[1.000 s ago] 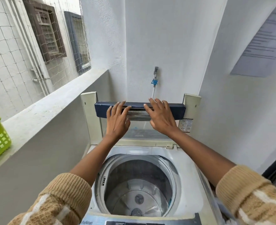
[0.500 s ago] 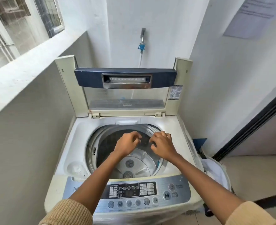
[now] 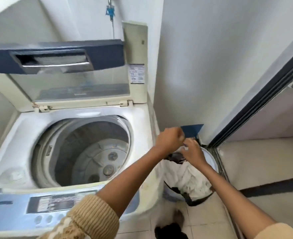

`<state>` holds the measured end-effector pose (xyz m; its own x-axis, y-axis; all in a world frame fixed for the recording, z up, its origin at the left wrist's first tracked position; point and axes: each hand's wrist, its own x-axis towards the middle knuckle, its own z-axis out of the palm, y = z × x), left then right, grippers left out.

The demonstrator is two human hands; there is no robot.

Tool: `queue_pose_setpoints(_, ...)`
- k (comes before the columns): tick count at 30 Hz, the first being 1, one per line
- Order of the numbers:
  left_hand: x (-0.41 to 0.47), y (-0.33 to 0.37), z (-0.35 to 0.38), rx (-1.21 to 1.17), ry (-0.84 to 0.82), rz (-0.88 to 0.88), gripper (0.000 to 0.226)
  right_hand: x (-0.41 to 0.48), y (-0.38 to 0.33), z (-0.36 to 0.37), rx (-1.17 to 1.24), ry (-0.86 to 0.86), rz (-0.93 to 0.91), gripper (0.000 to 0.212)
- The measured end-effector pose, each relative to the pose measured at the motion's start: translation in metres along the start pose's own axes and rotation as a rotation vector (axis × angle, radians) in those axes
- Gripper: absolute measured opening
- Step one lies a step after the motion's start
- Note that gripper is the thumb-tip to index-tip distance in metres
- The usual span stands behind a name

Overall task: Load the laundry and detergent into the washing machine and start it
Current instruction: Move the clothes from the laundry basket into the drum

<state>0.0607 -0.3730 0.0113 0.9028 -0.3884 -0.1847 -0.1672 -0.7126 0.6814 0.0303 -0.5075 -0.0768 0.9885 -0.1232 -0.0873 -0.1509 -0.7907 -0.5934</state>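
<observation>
**A:** Laundry (image 3: 190, 178) sits in the basket (image 3: 212, 160), right under both hands, beside the washer (image 3: 142, 118). We judge it soft, light and limp, so we'd bunch a fold at the top of the heap.
**B:** Grip?
**A:** Left hand (image 3: 169, 139) is curled, nothing seen in it. Right hand (image 3: 193, 153) has fingers on the cloth. Whether it's pinching, we can't tell: blur.
**B:** Counts?
**A:** One basket, one washer, one drum (image 3: 90, 152) with nothing in it. The pieces are white and dark, number unclear. Detergent: none seen.
</observation>
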Motion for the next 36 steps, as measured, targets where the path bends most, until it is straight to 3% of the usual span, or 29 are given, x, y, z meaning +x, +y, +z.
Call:
queue_pose_setpoints(3, 0.052, 0.038, 0.058, 0.103, -0.195, -0.089, 0.031, 0.014, 0.086, -0.003, 0.0, -0.152, 0.159, 0.03)
queue_pose_setpoints(6, 0.091, 0.031, 0.111, 0.113, -0.236, -0.274, 0.035, 0.02, 0.158, 0.01, -0.011, -0.293, 0.271, 0.024)
queue_pose_setpoints(8, 0.105, 0.009, 0.147, 0.085, -0.209, -0.41, 0.037, 0.023, 0.203, 0.034, -0.031, -0.396, 0.309, 0.031)
queue_pose_setpoints(12, 0.107, -0.053, 0.217, 0.057, -0.237, -0.621, 0.03, 0.025, 0.27, 0.092, -0.059, -0.647, 0.401, 0.019)
queue_pose_setpoints(18, 0.09, -0.126, 0.268, 0.014, -0.326, -0.766, 0.021, 0.04, 0.319, 0.16, -0.032, -0.728, 0.459, 0.049)
queue_pose_setpoints(22, 0.084, -0.126, 0.266, 0.02, -0.382, -0.77, 0.034, 0.044, 0.323, 0.174, 0.12, -0.666, 0.497, 0.053)
queue_pose_setpoints(28, 0.083, -0.103, 0.247, 0.047, -0.453, -0.671, 0.032, 0.052, 0.288, 0.126, 0.482, -0.376, 0.725, 0.005)
queue_pose_setpoints(29, 0.083, -0.094, 0.241, 0.045, -0.463, -0.637, 0.035, 0.053, 0.276, 0.112, 0.561, -0.341, 0.73, 0.013)
queue_pose_setpoints(33, 0.082, -0.054, 0.219, 0.006, -0.441, -0.467, 0.066, 0.047, 0.221, 0.046, 0.767, -0.28, 0.583, 0.028)
queue_pose_setpoints(36, 0.079, -0.025, 0.207, -0.07, -0.47, -0.316, 0.077, 0.036, 0.182, 0.002, 0.967, -0.29, 0.49, 0.017)
